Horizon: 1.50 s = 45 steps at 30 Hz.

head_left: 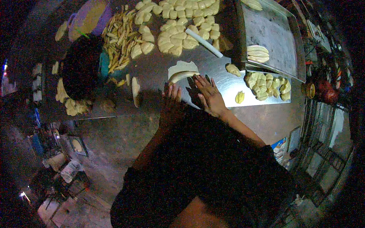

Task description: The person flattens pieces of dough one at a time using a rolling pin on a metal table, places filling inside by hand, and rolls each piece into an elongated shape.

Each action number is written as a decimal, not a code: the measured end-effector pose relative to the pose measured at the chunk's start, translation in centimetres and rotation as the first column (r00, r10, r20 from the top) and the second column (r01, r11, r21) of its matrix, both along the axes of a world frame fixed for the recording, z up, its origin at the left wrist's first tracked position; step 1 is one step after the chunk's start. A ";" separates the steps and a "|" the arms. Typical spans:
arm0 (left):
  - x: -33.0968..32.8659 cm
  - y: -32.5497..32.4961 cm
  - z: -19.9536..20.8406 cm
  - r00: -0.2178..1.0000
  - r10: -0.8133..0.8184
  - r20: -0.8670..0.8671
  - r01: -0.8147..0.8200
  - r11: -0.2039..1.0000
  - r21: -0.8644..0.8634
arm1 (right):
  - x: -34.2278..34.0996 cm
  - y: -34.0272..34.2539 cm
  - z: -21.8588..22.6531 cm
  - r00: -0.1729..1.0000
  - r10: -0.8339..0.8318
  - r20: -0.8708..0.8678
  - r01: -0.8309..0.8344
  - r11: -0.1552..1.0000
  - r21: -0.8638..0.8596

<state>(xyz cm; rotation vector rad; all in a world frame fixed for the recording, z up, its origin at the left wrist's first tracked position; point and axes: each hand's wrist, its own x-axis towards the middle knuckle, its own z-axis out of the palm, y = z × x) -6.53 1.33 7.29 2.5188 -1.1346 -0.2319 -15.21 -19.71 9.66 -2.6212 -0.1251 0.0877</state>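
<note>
Bending over the desk (155,70), the person has both arms stretched forward, hands side by side and palms down. Between and just ahead of them: a curved pale dough roll (183,75), lying along the near part of a thin dough sheet (181,67). Right hand (209,95): grip wide, fingers long and slightly parted, tips at the roll's right end. Left hand (172,99): in shade, grip also wide, fingers extended, tips just short of the roll's left end. Whether either presses on the dough, cannot tell.

Beyond the sheet, a white rod (204,43) lies aslant, its far end by a crowd of dough lumps (175,37). Left of these, a heap of yellow-brown strips (118,43). A long dough piece (135,91) lies apart, left of the left hand. To the right: a tan lump (232,70), a small yellow lump (240,97), then a cluster of dough pieces (262,86) below a metal tray (275,34). Shaped pieces (257,53) sit by the tray's left wall. At left, a second person's dark head (81,66), near a purple tub (103,16).
</note>
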 end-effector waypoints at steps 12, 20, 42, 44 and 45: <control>7.1 -0.3 -2.3 0.934 0.344 0.098 -0.296 0.897 -0.327 | 10.3 -0.1 -0.9 0.931 -0.162 0.327 0.175 0.984 -0.013; 10.1 1.9 -2.9 0.750 0.127 -0.650 -0.606 0.527 -0.596 | 18.8 0.2 2.6 0.820 0.095 -0.564 0.124 0.933 0.338; -0.1 13.8 -2.1 0.447 0.734 -0.511 -0.862 0.201 -0.466 | 26.3 15.0 4.2 0.816 0.427 -0.391 -0.136 0.798 0.588; 1.3 15.4 -1.5 0.477 0.770 -0.424 -0.846 0.273 -0.457 | 24.3 12.0 5.2 0.887 0.373 -0.272 -0.151 0.791 0.592; 2.1 16.5 -1.6 0.495 0.791 -0.360 -0.835 0.318 -0.448 | 22.7 10.0 5.5 0.925 0.335 -0.181 -0.183 0.807 0.561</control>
